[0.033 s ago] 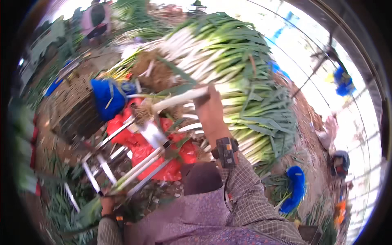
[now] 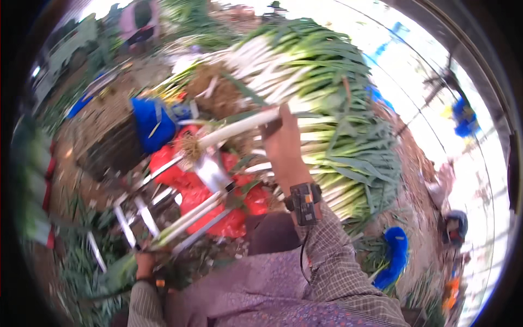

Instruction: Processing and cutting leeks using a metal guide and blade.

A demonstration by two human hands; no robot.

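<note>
My right hand is closed round the white stalk of a leek. The leek tilts slightly, its shaggy root end at the left, above a metal rack. At the lower left, my left hand is closed about a pair of leeks where white turns to green. Their white ends lie along the rack's bars, and their leaves trail beyond the hand. Motion blur softens the left fingers. Under the rack is a crumpled red plastic bag.
A broad heap of leeks spreads ahead and to the right. A blue bag hangs by a brown crate-like block. Blue bundled material lies at the right. Cut leaves litter the lower left. A person is far left.
The view has shifted a little, so the surroundings appear further right. Against them, my right hand and its leek have moved slightly left. Both hands keep their hold.
</note>
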